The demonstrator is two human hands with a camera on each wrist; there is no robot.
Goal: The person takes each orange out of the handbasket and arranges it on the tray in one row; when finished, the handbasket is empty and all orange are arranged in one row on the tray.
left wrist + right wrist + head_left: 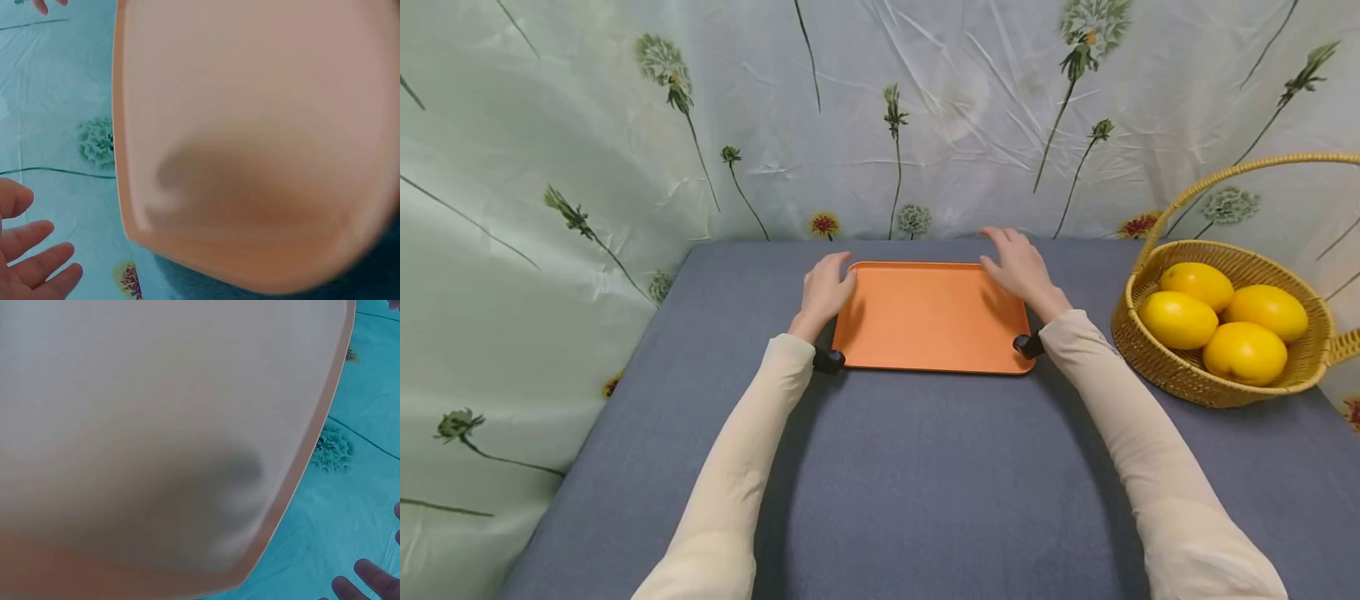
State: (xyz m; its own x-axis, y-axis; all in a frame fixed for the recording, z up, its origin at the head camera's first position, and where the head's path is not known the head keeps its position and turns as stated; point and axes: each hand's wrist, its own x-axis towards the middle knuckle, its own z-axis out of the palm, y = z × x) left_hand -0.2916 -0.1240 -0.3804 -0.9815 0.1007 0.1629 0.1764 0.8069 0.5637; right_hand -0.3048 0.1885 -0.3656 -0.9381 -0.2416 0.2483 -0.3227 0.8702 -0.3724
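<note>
Orange tray (932,317) between two empty grips

The orange tray lies flat on the worktop (925,475). By its left end, the left grip (827,290) holds nothing, fingers relaxed; by its right end, the right grip (1021,268) is likewise empty, fingers loosely extended. Black wrist cameras (830,360) partly hide its near corners. Right of the tray, beyond the right sleeve (1116,417), stands a wicker basket (1157,367) holding four yellow fruits (1243,354). Flowered cloth (820,167) hangs behind the tray.
</note>
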